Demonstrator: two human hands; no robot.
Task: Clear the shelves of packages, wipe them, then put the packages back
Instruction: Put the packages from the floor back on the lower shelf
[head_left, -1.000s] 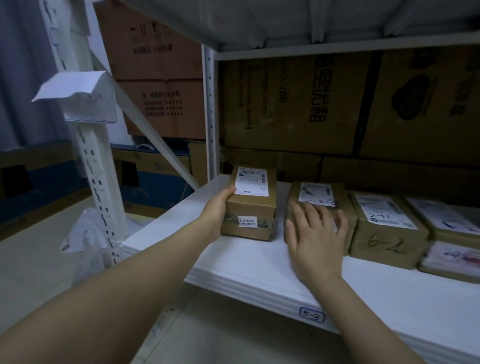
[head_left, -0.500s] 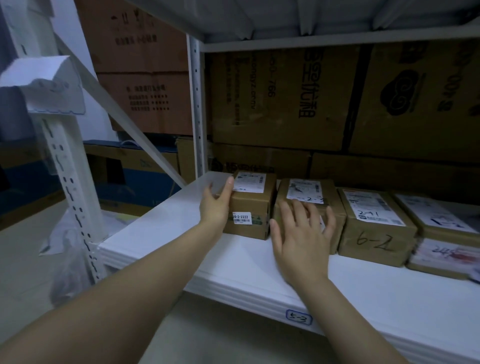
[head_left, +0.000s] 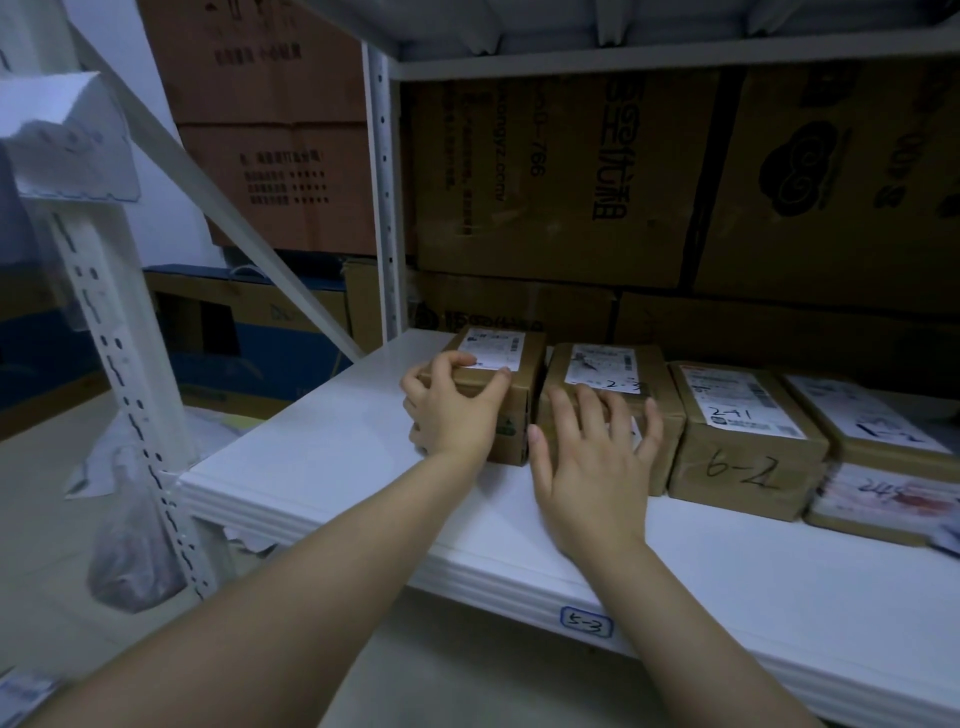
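Observation:
A row of brown cardboard packages with white labels stands on the white shelf. My left hand wraps over the front of the leftmost package, fingers curled on its top edge. My right hand lies flat, fingers spread, against the front of the second package. To its right sit a package marked 6-2 and two stacked packages at the frame's edge.
Large cardboard cartons fill the space behind the shelf. A white upright post stands at the shelf's back left corner, another perforated post at the front left. A plastic bag hangs by it. The shelf edge carries a tag 5-3.
The leftmost package has slid right until it touches the second one. My left hand moved from its left side to over its front top edge. My right hand stayed on the second package.

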